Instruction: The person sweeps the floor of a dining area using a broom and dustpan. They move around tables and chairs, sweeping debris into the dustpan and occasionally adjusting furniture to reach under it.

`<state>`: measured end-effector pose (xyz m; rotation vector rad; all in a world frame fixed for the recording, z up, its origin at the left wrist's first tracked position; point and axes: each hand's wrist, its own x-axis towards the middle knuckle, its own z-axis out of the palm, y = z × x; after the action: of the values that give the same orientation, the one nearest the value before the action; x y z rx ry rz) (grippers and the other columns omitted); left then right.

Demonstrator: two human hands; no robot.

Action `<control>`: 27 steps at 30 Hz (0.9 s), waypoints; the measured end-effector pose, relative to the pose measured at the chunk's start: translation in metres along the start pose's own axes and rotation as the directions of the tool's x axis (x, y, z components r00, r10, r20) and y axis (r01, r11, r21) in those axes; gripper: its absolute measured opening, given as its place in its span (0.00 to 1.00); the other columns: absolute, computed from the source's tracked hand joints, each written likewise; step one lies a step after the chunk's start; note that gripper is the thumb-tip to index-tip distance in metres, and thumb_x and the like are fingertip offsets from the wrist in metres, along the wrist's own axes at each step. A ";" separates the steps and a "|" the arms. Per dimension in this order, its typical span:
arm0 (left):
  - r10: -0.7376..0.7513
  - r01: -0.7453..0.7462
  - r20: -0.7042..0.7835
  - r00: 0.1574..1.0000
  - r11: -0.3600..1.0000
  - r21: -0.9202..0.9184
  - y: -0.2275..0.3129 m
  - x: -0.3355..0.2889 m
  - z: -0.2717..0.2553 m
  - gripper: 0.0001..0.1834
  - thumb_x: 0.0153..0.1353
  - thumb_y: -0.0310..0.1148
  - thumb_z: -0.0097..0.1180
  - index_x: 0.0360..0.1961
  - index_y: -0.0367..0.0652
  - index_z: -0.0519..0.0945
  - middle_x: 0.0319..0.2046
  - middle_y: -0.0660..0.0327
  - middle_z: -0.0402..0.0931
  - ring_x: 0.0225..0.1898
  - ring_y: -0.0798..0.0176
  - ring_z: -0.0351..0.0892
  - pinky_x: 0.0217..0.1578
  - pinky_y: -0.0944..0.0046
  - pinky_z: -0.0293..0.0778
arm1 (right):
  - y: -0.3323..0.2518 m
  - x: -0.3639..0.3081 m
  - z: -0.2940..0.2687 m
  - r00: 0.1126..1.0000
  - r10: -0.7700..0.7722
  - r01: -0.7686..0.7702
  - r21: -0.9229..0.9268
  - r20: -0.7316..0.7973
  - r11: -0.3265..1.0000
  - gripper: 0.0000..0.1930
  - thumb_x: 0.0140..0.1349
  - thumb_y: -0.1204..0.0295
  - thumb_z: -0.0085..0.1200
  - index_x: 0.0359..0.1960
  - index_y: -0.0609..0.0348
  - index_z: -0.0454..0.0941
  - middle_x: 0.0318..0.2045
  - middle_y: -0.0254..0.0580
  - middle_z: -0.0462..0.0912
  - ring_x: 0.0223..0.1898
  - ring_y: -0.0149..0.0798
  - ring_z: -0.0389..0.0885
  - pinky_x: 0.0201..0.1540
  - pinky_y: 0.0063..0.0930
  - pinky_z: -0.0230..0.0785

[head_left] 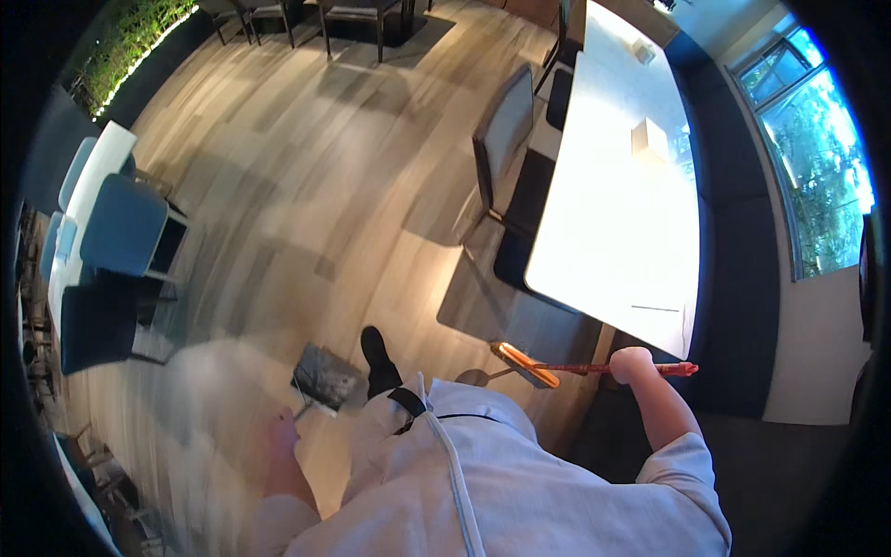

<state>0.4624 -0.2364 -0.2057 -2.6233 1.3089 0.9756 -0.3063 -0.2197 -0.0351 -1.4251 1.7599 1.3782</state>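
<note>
Sweeping, seemingly: right hand [632, 365] gripped the broom [529, 365], lower right, left hand [284, 431] the dustpan [328, 378]; they likely needed bringing together.

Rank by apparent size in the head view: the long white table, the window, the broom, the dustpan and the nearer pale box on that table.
1. Long white table
2. Window
3. Dustpan and broom: unsure, as the broom looks longer but thinner
4. Nearer pale box

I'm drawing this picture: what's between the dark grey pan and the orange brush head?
In the head view, a black shoe is between the dark grey pan and the orange brush head, with wooden floor showing too.
</note>
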 end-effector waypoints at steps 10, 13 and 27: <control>-0.370 0.340 0.384 0.846 0.929 0.147 -0.014 0.121 -0.016 0.17 0.68 0.37 0.52 0.53 0.41 0.78 0.38 0.48 0.81 0.30 0.51 0.84 0.28 0.50 0.78 | -0.092 0.007 -0.274 0.975 -0.053 0.114 0.282 -0.216 0.953 0.13 0.62 0.69 0.51 0.45 0.55 0.84 0.41 0.45 0.86 0.42 0.47 0.86 0.40 0.40 0.78; -0.631 0.697 0.423 0.651 0.717 -0.004 0.025 0.133 -0.037 0.19 0.65 0.40 0.56 0.54 0.44 0.78 0.37 0.51 0.82 0.35 0.52 0.83 0.35 0.49 0.76 | -0.121 0.041 -0.315 0.999 -0.036 0.052 0.789 -0.038 0.612 0.14 0.64 0.62 0.54 0.44 0.57 0.82 0.29 0.41 0.83 0.28 0.39 0.82 0.28 0.34 0.75; 0.462 -0.515 0.262 0.847 0.836 0.192 0.370 0.394 -0.106 0.17 0.60 0.41 0.59 0.47 0.46 0.81 0.33 0.51 0.83 0.34 0.46 0.84 0.36 0.50 0.78 | -0.180 0.365 -0.641 0.883 -0.464 -0.006 0.988 -0.067 -0.154 0.12 0.63 0.64 0.58 0.33 0.61 0.76 0.18 0.30 0.71 0.14 0.25 0.67 0.15 0.24 0.60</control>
<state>0.4186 -0.7827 -0.2582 -1.9671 1.9515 1.0080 -0.1282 -0.9444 -0.1737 -0.4104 1.4187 -0.2593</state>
